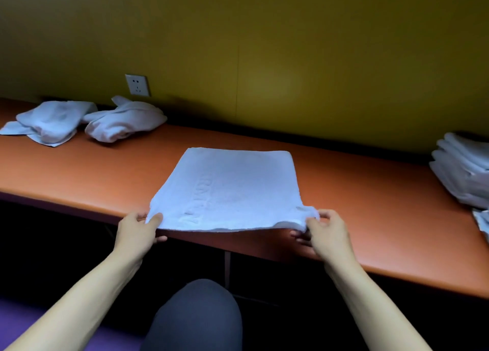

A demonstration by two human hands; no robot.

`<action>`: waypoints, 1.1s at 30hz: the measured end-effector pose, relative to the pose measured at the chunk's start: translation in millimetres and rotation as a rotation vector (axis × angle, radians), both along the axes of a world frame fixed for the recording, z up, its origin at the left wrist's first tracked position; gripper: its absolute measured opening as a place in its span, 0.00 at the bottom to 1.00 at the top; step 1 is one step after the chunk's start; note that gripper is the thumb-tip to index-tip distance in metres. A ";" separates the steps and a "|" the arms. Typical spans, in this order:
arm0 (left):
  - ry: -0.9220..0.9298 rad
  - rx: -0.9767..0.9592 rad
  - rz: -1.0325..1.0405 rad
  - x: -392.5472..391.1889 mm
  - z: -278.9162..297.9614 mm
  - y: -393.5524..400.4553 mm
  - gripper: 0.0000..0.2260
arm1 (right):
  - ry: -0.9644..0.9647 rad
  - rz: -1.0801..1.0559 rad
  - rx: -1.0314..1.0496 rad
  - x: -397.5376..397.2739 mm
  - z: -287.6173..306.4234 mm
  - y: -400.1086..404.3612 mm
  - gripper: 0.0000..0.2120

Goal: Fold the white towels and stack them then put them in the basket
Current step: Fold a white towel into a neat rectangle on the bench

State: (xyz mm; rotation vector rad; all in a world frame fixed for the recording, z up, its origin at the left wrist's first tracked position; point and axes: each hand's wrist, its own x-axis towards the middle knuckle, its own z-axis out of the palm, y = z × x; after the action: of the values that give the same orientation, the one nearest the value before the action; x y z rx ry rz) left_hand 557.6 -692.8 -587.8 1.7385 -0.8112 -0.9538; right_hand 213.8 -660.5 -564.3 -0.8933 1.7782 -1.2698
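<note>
A white towel (pixel 230 189), folded into a flat rectangle, lies on the orange bench (pixel 357 199) in front of me. Its near edge is lifted slightly off the bench front. My left hand (pixel 139 230) pinches the near left corner, thumb on top. My right hand (pixel 326 231) pinches the near right corner, fingers underneath. Two crumpled white towels (pixel 50 121) (pixel 124 121) sit at the far left. A stack of folded white towels (pixel 465 168) stands at the right edge. No basket is in view.
A yellow-green wall (pixel 291 59) with a power socket (pixel 137 85) runs behind the bench. My knee (pixel 195 316) is below the bench front, over a purple floor. Another white cloth edge (pixel 483 222) shows at the far right.
</note>
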 end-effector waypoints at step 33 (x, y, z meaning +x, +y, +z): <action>-0.657 -0.269 -0.078 -5.5 43.5 -104.2 0.11 | 0.493 0.095 -0.207 -37.2 24.8 -161.9 0.05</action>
State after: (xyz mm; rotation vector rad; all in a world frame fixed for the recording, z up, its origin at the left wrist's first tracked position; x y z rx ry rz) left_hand 552.1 -796.9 -544.3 1.7972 -1.3627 -0.2796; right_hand 176.6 -822.3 -539.5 -1.4933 1.9630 -1.2611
